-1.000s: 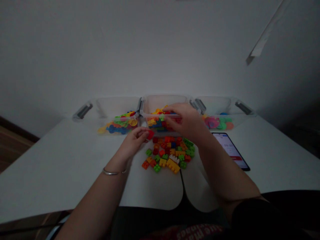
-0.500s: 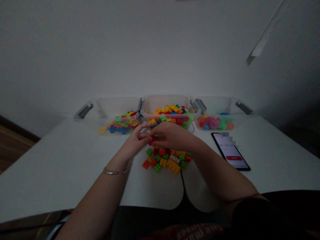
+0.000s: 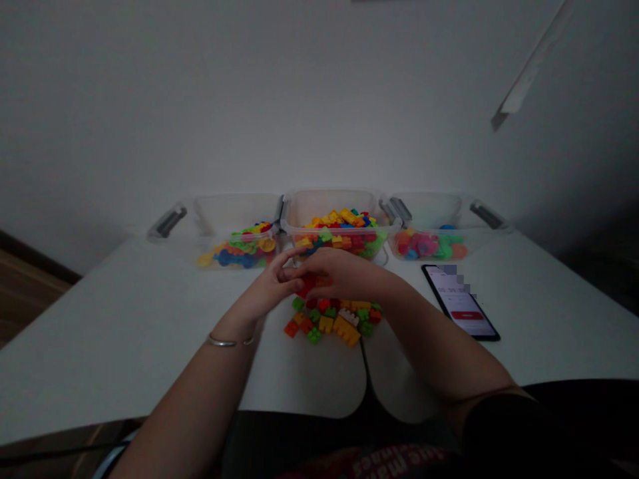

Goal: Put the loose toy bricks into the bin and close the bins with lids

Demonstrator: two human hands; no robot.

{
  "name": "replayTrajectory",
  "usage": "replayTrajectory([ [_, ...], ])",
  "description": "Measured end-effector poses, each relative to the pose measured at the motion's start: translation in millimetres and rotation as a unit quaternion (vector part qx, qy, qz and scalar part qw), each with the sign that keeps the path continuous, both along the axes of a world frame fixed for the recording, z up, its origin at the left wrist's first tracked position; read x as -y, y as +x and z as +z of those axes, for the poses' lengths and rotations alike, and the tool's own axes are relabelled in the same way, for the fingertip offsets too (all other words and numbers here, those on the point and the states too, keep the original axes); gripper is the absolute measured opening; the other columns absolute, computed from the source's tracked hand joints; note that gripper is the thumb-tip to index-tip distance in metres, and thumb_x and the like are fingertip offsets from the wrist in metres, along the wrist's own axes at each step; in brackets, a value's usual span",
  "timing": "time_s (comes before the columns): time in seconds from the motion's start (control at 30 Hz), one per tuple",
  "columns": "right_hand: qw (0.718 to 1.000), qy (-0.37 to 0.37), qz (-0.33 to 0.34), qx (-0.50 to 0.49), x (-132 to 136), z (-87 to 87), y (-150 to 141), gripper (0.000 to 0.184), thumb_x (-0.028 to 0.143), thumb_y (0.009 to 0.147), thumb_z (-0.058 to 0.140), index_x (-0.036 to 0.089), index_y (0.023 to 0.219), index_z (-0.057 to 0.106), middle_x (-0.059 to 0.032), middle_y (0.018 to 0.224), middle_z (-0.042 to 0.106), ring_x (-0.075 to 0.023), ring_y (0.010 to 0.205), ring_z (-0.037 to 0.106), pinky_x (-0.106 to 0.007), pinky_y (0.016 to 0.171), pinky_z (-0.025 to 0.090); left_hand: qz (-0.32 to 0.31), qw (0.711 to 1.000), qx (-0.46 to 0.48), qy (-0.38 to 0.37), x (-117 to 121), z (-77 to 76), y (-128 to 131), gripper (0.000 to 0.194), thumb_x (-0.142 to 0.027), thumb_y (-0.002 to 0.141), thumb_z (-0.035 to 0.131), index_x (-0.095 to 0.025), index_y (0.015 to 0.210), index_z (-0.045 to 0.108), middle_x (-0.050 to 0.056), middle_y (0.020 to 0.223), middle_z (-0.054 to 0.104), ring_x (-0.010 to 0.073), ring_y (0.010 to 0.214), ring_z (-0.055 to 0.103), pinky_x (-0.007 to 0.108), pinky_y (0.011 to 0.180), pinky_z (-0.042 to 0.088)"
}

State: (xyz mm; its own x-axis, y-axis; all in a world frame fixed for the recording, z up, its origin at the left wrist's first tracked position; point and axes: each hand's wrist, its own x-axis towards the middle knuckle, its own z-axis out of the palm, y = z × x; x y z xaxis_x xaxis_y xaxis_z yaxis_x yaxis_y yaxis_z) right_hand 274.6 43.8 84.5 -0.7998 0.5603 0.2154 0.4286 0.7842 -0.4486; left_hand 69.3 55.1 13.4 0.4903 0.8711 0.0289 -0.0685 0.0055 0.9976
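My left hand (image 3: 272,287) is closed on a red building block (image 3: 305,287), its thumb along the near side. My right hand (image 3: 342,273) curves over the same block from the right, fingers wrapped round its far side and partly hiding it. In the gap below the right fingers shows an orange piece (image 3: 323,281); whether it is joined to the red block I cannot tell. Just below both hands, a loose pile of building blocks (image 3: 327,324) in yellow, green, red and orange lies on the white table (image 3: 150,332).
Behind the hands stands a clear bin (image 3: 334,196) full of blocks. A left bin (image 3: 234,199) holds coloured plastic pieces, and a right bin (image 3: 429,199) holds rounded ones. To the right lies a phone (image 3: 462,303) with its screen lit. A seam divides the table front.
Around the red block the right fingers have shifted slightly, and more of the block shows. An orange piece now appears under the right hand. The pile and bins are unmoved.
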Motion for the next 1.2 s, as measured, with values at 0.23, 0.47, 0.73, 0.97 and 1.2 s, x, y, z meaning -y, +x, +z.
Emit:
replayTrajectory([
  [0.23,0.997,-0.012,-0.036,-0.061,4.3,13.0,11.2,0.023,0.024,0.087,0.069,0.02,0.109,0.072,-0.0044,0.106,0.074,-0.0166,0.096,0.066,-0.031,0.086,0.048,-0.006,0.999,-0.019,0.028,0.9,-0.2,-1.3,0.069,-0.046,0.071,0.081,-0.019,0.129,0.056,0.009,0.099,0.075,0.0219,0.087,0.072,0.034,0.08,0.055],
  [0.47,0.961,0.096,-0.221,-0.133,0.5,27.7,34.8,0.029,0.026,0.088,0.062,0.02,0.115,0.071,-0.0071,0.113,0.072,-0.0185,0.096,0.065,-0.033,0.085,0.05,0.064,0.956,-0.249,0.14,6.5,6.8,-3.5,0.034,-0.046,0.083,0.062,-0.016,0.1,0.067,0.004,0.082,0.067,0.0164,0.07,0.058,0.027,0.06,0.043],
  [0.73,0.867,0.168,-0.446,-0.145,-11.9,25.6,59.2,0.026,0.024,0.087,0.058,0.018,0.111,0.066,-0.0078,0.104,0.07,-0.0199,0.083,0.064,-0.036,0.078,0.05,0.023,0.908,-0.363,0.208,3.7,6.3,-14.6,0.025,-0.039,0.081,0.056,-0.016,0.083,0.068,0.005,0.08,0.065,0.0186,0.07,0.055,0.031,0.065,0.044],
  [0.97,0.875,0.159,-0.453,-0.065,-23.3,18.5,63.6,0.022,0.02,0.085,0.056,0.018,0.098,0.073,-0.0103,0.103,0.07,-0.0225,0.087,0.064,-0.038,0.085,0.047,-0.03,0.902,-0.381,0.203,5.2,0.3,-18.2,0.024,-0.037,0.081,0.056,-0.017,0.087,0.067,0.005,0.085,0.065,0.0181,0.069,0.057,0.03,0.063,0.046],
  [1.2,0.885,0.14,-0.443,-0.016,-23.2,16.4,54.7,0.026,0.02,0.088,0.055,0.018,0.103,0.076,-0.0096,0.108,0.073,-0.0218,0.092,0.066,-0.036,0.09,0.048,-0.039,0.9,-0.383,0.203,4.2,-5.5,-19.1,0.019,-0.034,0.08,0.057,-0.018,0.09,0.063,0.001,0.075,0.06,0.0168,0.067,0.055,0.028,0.061,0.044],
])
